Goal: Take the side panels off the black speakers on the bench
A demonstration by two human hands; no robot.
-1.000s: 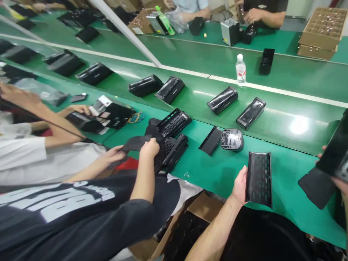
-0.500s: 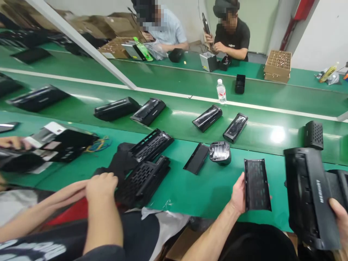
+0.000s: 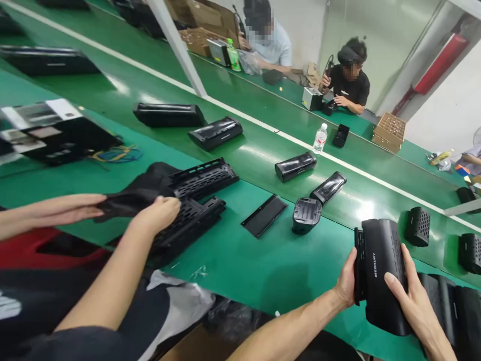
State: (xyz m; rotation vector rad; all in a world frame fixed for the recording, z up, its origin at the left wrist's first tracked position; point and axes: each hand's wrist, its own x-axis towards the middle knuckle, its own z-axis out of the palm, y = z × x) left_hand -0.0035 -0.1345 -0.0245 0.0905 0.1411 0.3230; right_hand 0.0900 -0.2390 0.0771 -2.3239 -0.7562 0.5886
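My left hand [image 3: 346, 279] is closed on the edge of a thin black speaker grille panel [image 3: 359, 265], seen almost edge-on. Right beside that panel is a black speaker housing [image 3: 382, 271] with white MERKURY lettering, tilted in the air above the green bench. The fingers and thumb of my right hand [image 3: 411, 291] wrap round its right side. Panel and housing overlap in view; whether they touch I cannot tell. Another flat black grille panel [image 3: 264, 215] lies on the bench to the left, near an upright black housing [image 3: 306, 215] with its end facing up.
At left, a co-worker's hands [image 3: 161, 213] handle black cloth beside perforated housings [image 3: 205, 178]. Several black speakers rest along the green conveyor [image 3: 255, 145], with a water bottle [image 3: 320, 138] on its far side. More black housings [image 3: 464, 316] stand at my right. Two people work opposite.
The speaker housing in my right hand has come left against or close to the panel in my left hand. The panel has turned edge-on. My view has tilted and shifted.
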